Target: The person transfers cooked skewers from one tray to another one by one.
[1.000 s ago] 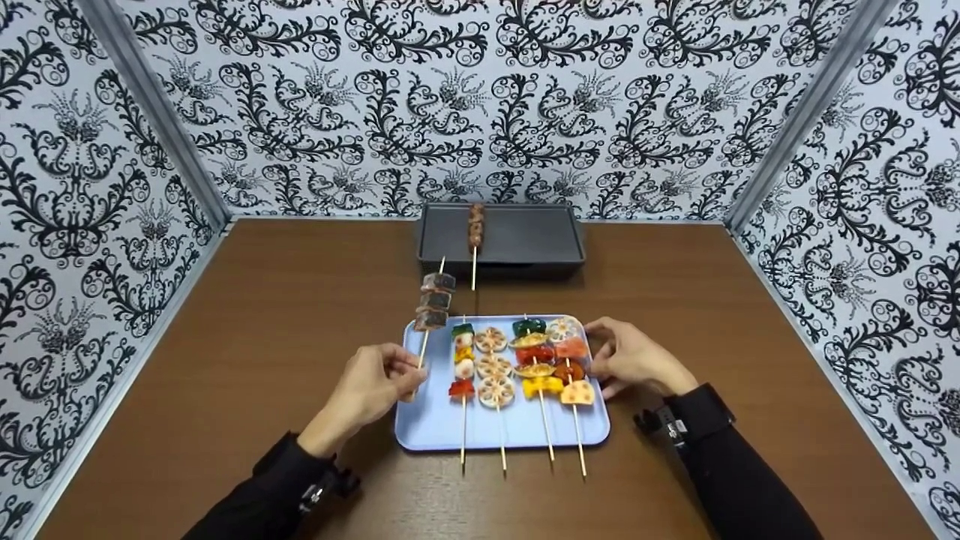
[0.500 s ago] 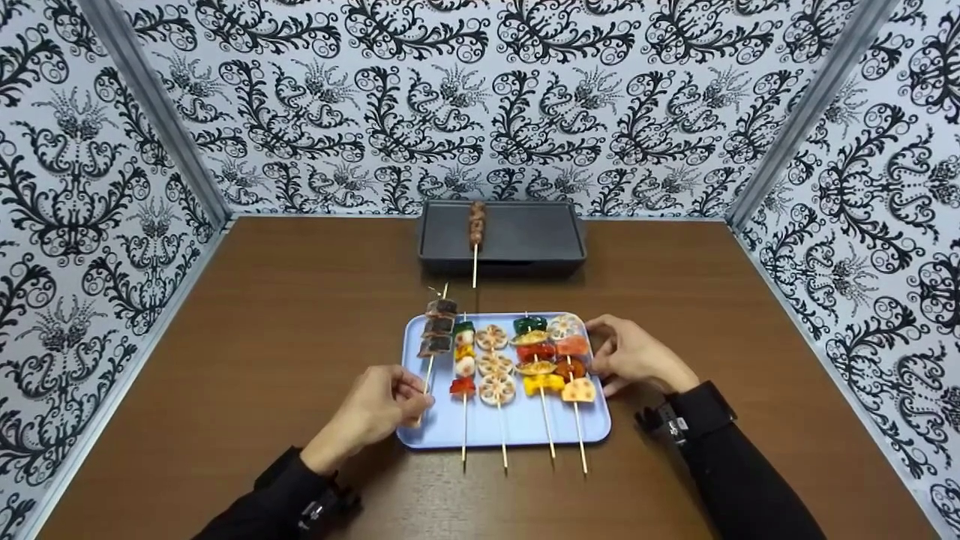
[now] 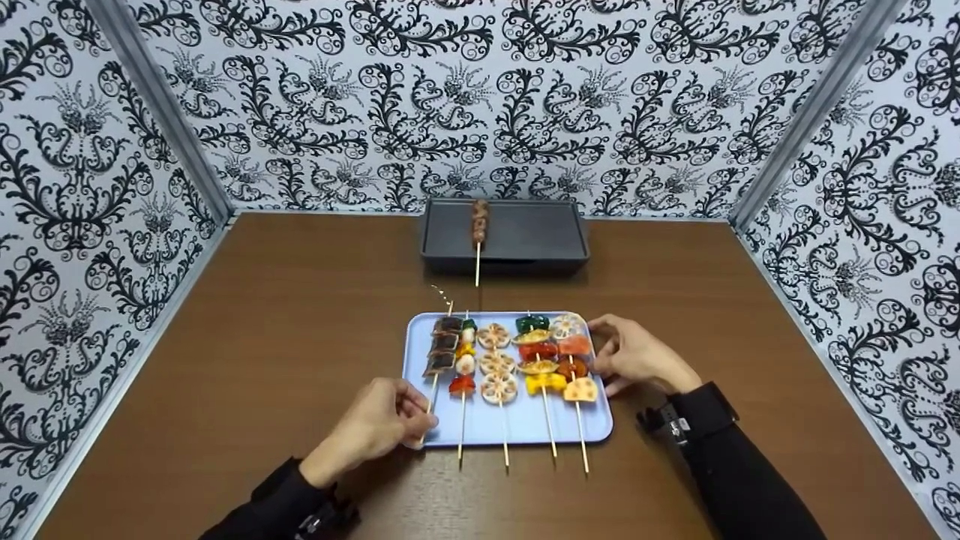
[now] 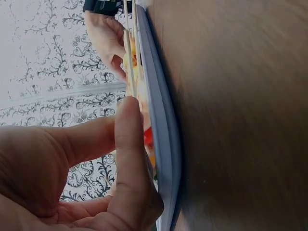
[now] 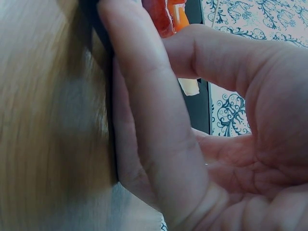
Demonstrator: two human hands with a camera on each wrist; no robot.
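A pale blue tray (image 3: pixel 517 431) sits on the tabletop (image 3: pixel 262 337) near its front edge, about midway along it. Five skewers lie side by side in the tray, sticks pointing toward the person. The leftmost, a dark meat skewer (image 3: pixel 442 346), lies along the tray's left edge, touching the mixed vegetable skewer (image 3: pixel 464 354) beside it. Next come a lotus-root skewer (image 3: pixel 495 364), a pepper skewer (image 3: pixel 537 355), and a rightmost skewer with lotus root and orange pieces (image 3: pixel 573 356). Several stick ends jut past the tray's front edge.

The left hand (image 3: pixel 382 424) is at the tray's front left corner, thumb and fingers pinched on the bare stick of the dark meat skewer. The right hand (image 3: pixel 637 356) curls its fingers round the tray's right edge, holding it; the right wrist view shows the fingers (image 5: pixel 144 120) pressed against the rim.

A dark grey pan (image 3: pixel 532 232) stands at the back edge of the tabletop, against the wall. One browned meat skewer (image 3: pixel 478 222) lies in its left part, its stick overhanging the front rim.

The tabletop is brown wood grain. Walls papered in black-and-white scrollwork (image 3: pixel 480 97) close it in at the back and both sides.
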